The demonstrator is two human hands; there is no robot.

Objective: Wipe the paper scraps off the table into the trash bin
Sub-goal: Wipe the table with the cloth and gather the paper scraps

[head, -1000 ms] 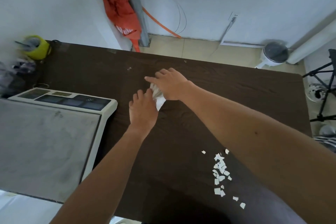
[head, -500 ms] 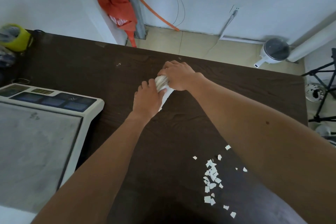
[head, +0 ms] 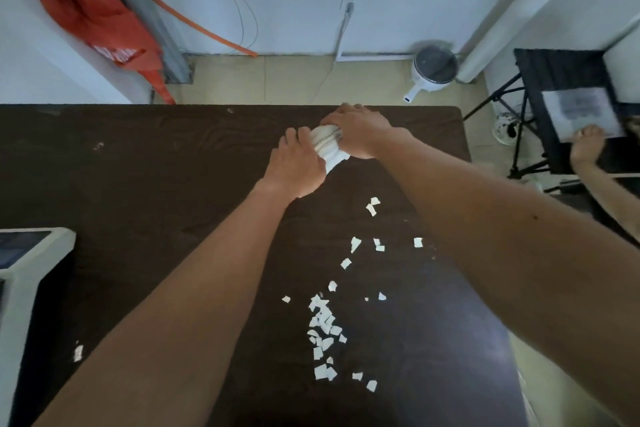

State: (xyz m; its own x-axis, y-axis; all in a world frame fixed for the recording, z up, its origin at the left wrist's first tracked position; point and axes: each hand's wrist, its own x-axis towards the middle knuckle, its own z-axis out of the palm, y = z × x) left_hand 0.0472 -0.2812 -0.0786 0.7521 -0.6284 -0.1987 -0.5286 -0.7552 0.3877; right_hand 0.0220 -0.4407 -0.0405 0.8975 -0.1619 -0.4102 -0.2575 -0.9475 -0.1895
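Note:
A bunched white cloth (head: 328,146) is gripped from both sides near the far edge of the dark wooden table (head: 173,177). My left hand (head: 294,166) closes on its near end and my right hand (head: 358,133) on its far end. Several white paper scraps (head: 323,326) lie scattered on the table between my forearms, with one stray scrap (head: 78,353) at the near left. A white bin with a dark lid (head: 433,69) stands on the floor beyond the table's far right corner.
A white scale (head: 27,263) sits at the table's left edge. An orange cloth (head: 90,7) hangs on the wall at the back left. At the right, another person's hand (head: 587,146) rests on a black folding stand (head: 561,97).
The camera view has swung right and the scale has slid out to the left. Both hands have gathered the cloth into a tighter bundle nearer the far edge. More scraps show.

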